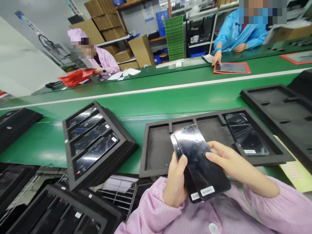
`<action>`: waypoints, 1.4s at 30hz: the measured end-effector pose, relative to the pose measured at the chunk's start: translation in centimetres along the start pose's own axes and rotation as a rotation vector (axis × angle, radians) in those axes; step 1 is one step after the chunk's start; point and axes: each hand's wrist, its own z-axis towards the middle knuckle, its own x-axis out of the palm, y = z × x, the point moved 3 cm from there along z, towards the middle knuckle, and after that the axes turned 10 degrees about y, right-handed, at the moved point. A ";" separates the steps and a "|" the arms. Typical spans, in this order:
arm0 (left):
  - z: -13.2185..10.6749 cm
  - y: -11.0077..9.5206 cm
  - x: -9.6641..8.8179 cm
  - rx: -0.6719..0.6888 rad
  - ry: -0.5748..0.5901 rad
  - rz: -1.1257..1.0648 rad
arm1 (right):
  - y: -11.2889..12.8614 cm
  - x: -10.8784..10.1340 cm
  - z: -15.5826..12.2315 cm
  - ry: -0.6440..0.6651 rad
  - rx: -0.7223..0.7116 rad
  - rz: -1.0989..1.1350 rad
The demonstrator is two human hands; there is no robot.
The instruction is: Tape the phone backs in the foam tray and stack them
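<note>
Two black glossy phones (202, 162), one overlapping the other, are held tilted in front of my chest. Each carries a white barcode label at its lower end. My left hand (176, 178) is closed around their left edges, thumb on the front. On the opposite side, my right hand (223, 159) pinches the upper phone's right edge with thumb and fingers. Behind them lies a black foam tray (156, 146), partly hidden by the phones. Its rightmost slot contains another phone (246, 133); the left slot is bare.
A stack of foam trays (124, 139) with several phones stands left on the green bench (156, 97). More filled trays (109, 208) sit lower left on a wire rack (119, 195). Another tray (275, 104) lies right, near a yellow sheet (292, 172). Two co-workers sit across the bench, one touching a red-edged sleeve (247, 67).
</note>
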 end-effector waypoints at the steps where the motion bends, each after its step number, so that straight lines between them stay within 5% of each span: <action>1: -0.1 -0.1 -0.2 -0.010 -0.002 0.004 | 0.1 -0.5 0.0 -0.054 -0.027 0.059; 4: -0.5 -0.3 -0.9 -0.091 -0.013 0.024 | 0.0 -3.8 -0.4 -0.404 -0.128 0.000; 6: -0.8 -0.5 -1.2 -0.142 0.015 0.017 | -0.5 -6.3 -0.6 -0.639 -0.142 -0.235; 8: -1.0 -0.7 -1.2 -0.175 0.067 0.002 | -1.4 -7.8 -0.3 -0.723 -0.117 -0.529; 11: -1.3 -0.8 -0.6 -0.219 0.125 0.034 | -2.9 -8.0 0.8 -0.684 -0.109 -0.797; 15: -1.6 -0.4 0.7 -0.305 0.163 0.109 | -2.2 -6.5 1.0 -0.710 -0.255 -0.873; 22: -1.9 0.0 1.8 -0.389 0.265 0.244 | 3.7 -2.3 0.1 -0.225 -0.630 -0.632; 26: -1.9 -0.3 1.6 -0.367 0.290 0.264 | 4.3 -0.9 -0.5 -0.328 -0.818 -0.820; 29: -2.2 -0.5 1.4 -0.348 0.297 0.251 | 3.8 -1.1 -0.5 -0.272 -0.741 -0.762; 33: -2.6 -0.8 1.6 -0.384 0.313 0.301 | 4.4 -2.3 0.1 0.029 -0.434 -0.638; 36: -2.5 -0.8 1.7 -0.396 0.309 0.372 | 5.5 -2.9 0.4 0.195 -0.369 -0.672; 38: -2.4 -0.7 1.6 -0.386 0.320 0.368 | 5.9 -2.8 0.1 0.171 -0.432 -0.768; 42: -2.1 -0.8 1.2 -0.307 0.303 0.233 | 5.4 -0.8 -2.9 -0.001 -0.798 -0.972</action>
